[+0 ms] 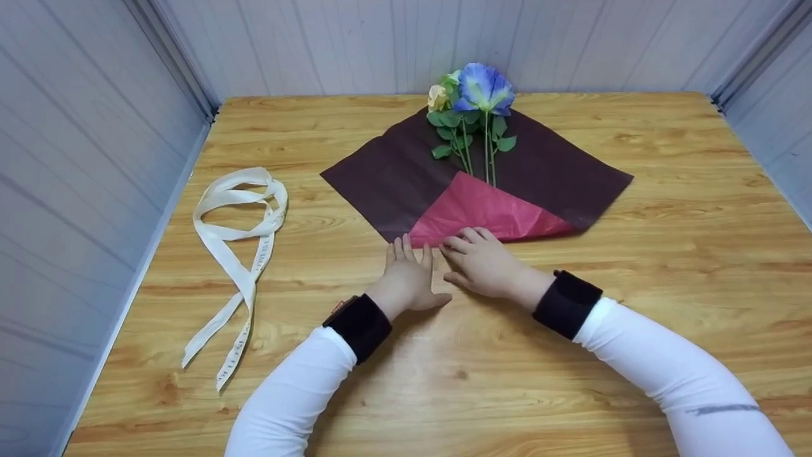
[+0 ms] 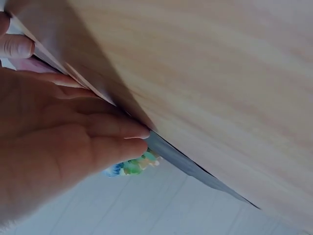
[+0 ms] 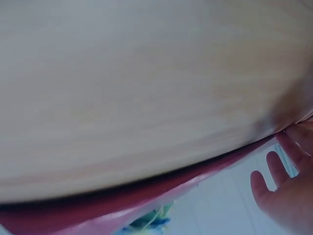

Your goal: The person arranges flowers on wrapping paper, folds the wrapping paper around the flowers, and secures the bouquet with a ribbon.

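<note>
A dark brown sheet of wrapping paper (image 1: 374,171) lies on the table, its near corner folded up to show a red underside (image 1: 482,206). Artificial flowers with a blue bloom (image 1: 485,89), a pale yellow bloom (image 1: 437,98) and green leaves rest on it, their lower stems hidden under the flap. My left hand (image 1: 409,276) lies with straight fingers at the left end of the fold. Beside it, the fingertips of my right hand (image 1: 485,263) press the fold's near edge. In the right wrist view the red fold (image 3: 146,191) runs toward that hand.
A looped cream ribbon (image 1: 222,247) with printed lettering lies to the left on the wood-grain table (image 1: 406,393). Between my hands is a small pale dotted patch (image 1: 442,279). Grey panel walls (image 1: 304,44) stand behind and at both sides.
</note>
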Tool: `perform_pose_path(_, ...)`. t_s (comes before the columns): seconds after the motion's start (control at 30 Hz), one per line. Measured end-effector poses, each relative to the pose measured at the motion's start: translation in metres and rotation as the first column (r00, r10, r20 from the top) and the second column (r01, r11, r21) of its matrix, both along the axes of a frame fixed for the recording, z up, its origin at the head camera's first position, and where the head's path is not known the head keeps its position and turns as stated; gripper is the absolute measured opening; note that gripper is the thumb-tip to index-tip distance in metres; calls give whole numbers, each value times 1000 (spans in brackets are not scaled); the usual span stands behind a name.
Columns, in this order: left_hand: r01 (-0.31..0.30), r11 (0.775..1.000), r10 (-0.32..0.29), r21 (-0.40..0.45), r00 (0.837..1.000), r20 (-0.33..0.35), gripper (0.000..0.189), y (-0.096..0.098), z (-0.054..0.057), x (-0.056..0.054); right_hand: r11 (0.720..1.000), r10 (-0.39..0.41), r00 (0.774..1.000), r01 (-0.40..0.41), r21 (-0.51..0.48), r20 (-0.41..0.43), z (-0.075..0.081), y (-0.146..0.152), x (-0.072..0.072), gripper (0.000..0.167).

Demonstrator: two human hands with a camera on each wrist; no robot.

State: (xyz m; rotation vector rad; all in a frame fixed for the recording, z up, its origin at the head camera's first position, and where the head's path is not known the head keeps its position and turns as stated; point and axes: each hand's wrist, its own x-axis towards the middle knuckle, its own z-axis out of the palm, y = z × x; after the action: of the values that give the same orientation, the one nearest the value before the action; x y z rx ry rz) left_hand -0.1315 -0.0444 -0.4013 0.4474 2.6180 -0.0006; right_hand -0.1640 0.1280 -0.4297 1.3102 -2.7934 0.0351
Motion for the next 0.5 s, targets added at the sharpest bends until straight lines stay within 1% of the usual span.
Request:
perform_pose_path(0.13, -6, 1000, 6, 12, 1000, 7, 100, -3, -1, 1, 999, -45, 999, 45, -23, -7, -3, 23, 0, 46)
perform_pose_path(0.23, -7, 1000, 7, 4, 1000, 19, 101, -4, 0, 1, 996, -81, 996, 79, -43, -35, -5, 45, 1, 42)
perform_pose_path(0.37, -11, 1000, 11, -4, 1000, 25, 101, -5, 1, 1, 994, -89, 995, 86, -70, -54, -8, 66, 3, 41)
perform_pose_path(0.5, -8, 1000, 8, 5, 1000, 14, 100, -5, 0, 1, 993, -94, 994, 90, -78, -50, -7, 75, 5, 40)
